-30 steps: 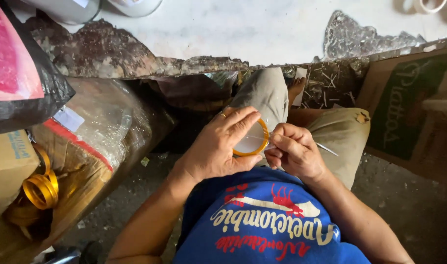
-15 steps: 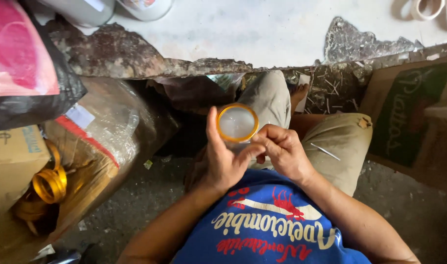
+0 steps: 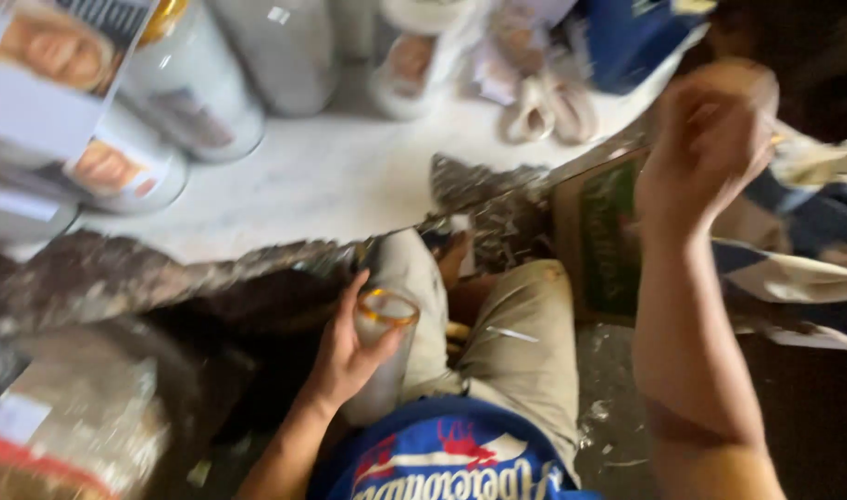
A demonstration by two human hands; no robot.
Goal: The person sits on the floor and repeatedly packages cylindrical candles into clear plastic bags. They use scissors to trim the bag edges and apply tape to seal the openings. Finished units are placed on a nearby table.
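Left hand (image 3: 345, 356) gripping glass (image 3: 384, 344), right hand (image 3: 710, 139) blurred

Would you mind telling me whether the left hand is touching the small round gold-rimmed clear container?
Touching. The head view shows the left hand wrapped around the small round gold-rimmed clear container, its fingers against the side.

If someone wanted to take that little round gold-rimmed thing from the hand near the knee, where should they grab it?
Probably by the bare part of its gold rim, coming from the right. The gold-rimmed ring sits tilted in the left hand, whose thumb and fingers wrap its left and lower side, so the upper right edge looks free. The picture is blurred, so the exact contact is unclear. The right hand is raised far off.
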